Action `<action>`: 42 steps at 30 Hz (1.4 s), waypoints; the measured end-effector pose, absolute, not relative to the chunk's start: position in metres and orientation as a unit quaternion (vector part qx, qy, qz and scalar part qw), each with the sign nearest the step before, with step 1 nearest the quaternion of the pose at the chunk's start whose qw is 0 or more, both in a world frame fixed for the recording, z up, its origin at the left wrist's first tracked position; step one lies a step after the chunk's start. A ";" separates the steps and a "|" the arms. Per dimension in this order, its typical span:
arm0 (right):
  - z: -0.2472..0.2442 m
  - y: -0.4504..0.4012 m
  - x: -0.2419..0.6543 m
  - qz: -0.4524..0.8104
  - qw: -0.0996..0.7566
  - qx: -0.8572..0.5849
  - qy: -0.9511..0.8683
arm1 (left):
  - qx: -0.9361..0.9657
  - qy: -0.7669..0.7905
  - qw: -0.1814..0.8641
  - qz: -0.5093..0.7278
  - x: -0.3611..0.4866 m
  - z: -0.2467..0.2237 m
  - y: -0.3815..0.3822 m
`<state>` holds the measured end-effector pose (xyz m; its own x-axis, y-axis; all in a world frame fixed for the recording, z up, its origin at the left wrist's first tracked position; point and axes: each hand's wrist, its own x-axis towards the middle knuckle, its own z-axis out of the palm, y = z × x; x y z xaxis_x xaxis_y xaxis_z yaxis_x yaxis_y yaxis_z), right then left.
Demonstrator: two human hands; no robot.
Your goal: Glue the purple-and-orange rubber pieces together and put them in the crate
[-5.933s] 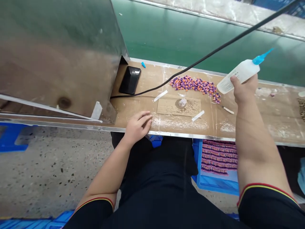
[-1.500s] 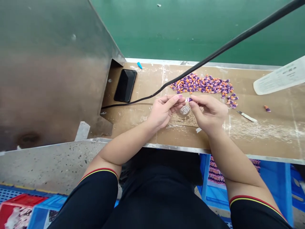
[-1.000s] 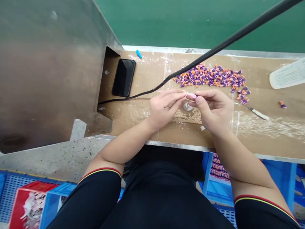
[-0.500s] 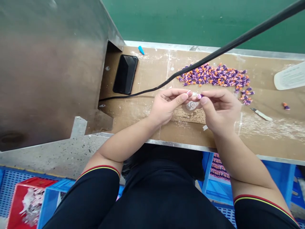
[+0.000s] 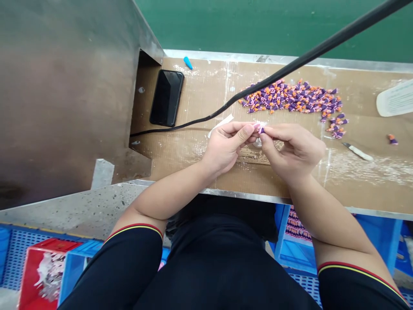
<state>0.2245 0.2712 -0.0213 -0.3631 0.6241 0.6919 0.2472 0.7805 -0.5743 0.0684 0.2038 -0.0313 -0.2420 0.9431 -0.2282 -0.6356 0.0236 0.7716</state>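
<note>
Both hands are raised over the bench [image 5: 371,185], the left hand [image 5: 224,144] and right hand [image 5: 292,150] turned inward so that their fingers [image 5: 240,130] meet at one spot. Between the fingertips sits a small purple-and-pink piece [image 5: 260,129], apparently pinched from both sides: the right thumb and forefinger close on its purple end and the left fingertips on its pale pink end, though the contact is too small to read exactly. The other fingers curl loosely and seem to steady the pinch rather than hold anything. Keeping the piece up in the fingertips, off the bench, appears to leave it free to be turned and seen.

Directly under the fingers, mostly hidden by them, a clear glossy lump [image 5: 257,143] rests on a cardboard sheet [image 5: 254,156]. Just beyond the fingers lies a heap of purple-and-orange pieces [image 5: 290,98], spread thin, probably so that single pieces are easy to pick out. To the right of the fingers are a craft knife [image 5: 358,151] and a stray piece [image 5: 392,139], with a white squeeze bottle [image 5: 396,98] further out. To the left, a paper strip [image 5: 221,125] pokes out beside the left hand, and a phone [image 5: 166,98] and a blue cap [image 5: 187,63] lie well apart. A black cable [image 5: 290,66] passes above the fingers.
</note>
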 end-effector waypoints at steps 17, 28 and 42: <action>-0.021 0.265 0.226 0.179 0.515 -0.249 -0.800 | 0.331 0.447 0.427 0.713 0.073 -0.035 0.199; -0.029 0.261 0.228 0.165 0.506 -0.284 -0.797 | 0.332 0.482 0.432 0.686 0.074 -0.017 0.190; 0.009 0.271 0.230 0.198 0.594 -0.241 -0.742 | 0.281 0.508 0.442 0.684 0.063 -0.038 0.195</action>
